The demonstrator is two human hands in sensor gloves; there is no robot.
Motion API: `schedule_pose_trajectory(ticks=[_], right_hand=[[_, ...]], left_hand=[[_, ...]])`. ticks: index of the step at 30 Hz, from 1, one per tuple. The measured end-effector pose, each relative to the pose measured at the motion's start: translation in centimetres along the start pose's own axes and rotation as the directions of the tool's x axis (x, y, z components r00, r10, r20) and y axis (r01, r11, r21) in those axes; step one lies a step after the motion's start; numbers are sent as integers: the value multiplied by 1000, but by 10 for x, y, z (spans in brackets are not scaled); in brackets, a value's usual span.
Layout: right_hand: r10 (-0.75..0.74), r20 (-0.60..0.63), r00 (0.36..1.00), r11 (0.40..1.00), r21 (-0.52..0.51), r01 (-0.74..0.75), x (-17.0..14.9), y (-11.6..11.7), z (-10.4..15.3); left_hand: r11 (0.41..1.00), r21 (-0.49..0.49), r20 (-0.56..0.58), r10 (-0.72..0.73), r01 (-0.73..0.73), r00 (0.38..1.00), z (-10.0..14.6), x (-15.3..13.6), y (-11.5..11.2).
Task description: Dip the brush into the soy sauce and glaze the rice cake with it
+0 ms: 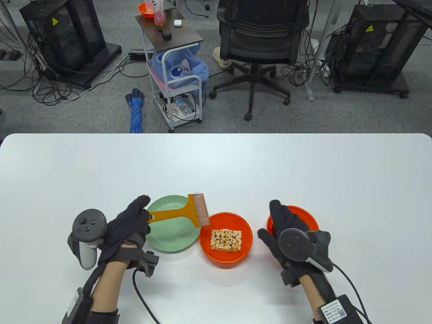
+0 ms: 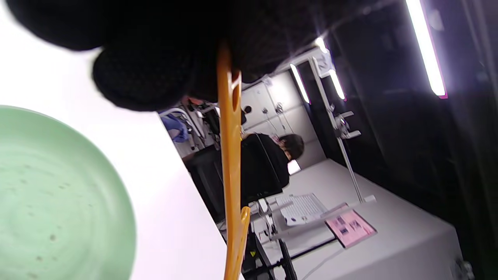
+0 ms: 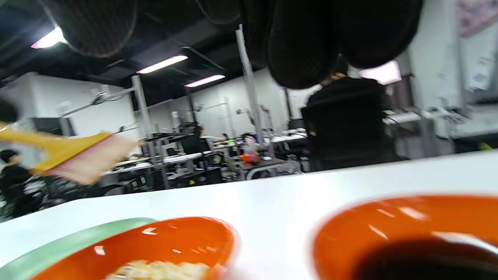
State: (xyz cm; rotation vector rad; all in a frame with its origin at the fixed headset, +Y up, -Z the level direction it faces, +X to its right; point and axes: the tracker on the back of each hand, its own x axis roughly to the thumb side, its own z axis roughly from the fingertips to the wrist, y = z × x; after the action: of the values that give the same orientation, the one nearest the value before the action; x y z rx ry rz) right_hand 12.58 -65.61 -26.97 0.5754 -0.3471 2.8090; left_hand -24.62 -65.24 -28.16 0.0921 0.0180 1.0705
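My left hand grips the handle of an orange basting brush. It holds the brush above the green plate, and the bristles point toward the orange bowl that holds the rice cake. The handle also shows in the left wrist view. My right hand is open, with its fingers spread over the orange soy sauce bowl. The dark sauce shows in the right wrist view, as does the brush, which is in the air at left.
The two bowls and the plate stand in a row near the table's front edge. The white table stretches away behind them. Beyond its far edge are an office chair and a small cart.
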Motion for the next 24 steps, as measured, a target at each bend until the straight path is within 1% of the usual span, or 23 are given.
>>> schedule_pose_trajectory(ticks=[3, 5, 7, 10, 12, 15, 18, 20, 22, 24], right_hand=[[20, 89, 996, 1000, 5, -20, 40, 1, -14], [47, 135, 990, 998, 42, -53, 69, 5, -26], [99, 149, 984, 994, 39, -106, 86, 10, -35], [172, 150, 973, 979, 83, -186, 98, 20, -46], [185, 150, 971, 974, 101, -201, 101, 27, -50], [187, 134, 973, 976, 83, -199, 99, 32, -54], [185, 129, 974, 977, 77, -196, 97, 32, -55], [197, 129, 972, 976, 71, -207, 92, 30, -54], [182, 116, 976, 979, 67, -191, 83, 24, -53], [126, 77, 989, 990, 51, -130, 68, 17, -50]], left_hand=[[996, -12, 68, -84, 85, 994, 3, 30, -21], [989, -13, 115, -145, 147, 983, 6, 47, -38], [980, -23, 139, -194, 199, 971, 10, 58, -53], [971, -29, 172, -227, 236, 959, 15, 65, -71], [969, -40, 182, -234, 245, 955, 17, 67, -78], [961, -50, 191, -257, 271, 947, 19, 66, -84], [973, -48, 201, -213, 227, 956, 19, 63, -85], [984, -83, 241, -133, 157, 961, 18, 60, -85], [986, -104, 243, -101, 130, 965, 18, 57, -82], [982, -67, 237, -153, 174, 959, 17, 53, -75]])
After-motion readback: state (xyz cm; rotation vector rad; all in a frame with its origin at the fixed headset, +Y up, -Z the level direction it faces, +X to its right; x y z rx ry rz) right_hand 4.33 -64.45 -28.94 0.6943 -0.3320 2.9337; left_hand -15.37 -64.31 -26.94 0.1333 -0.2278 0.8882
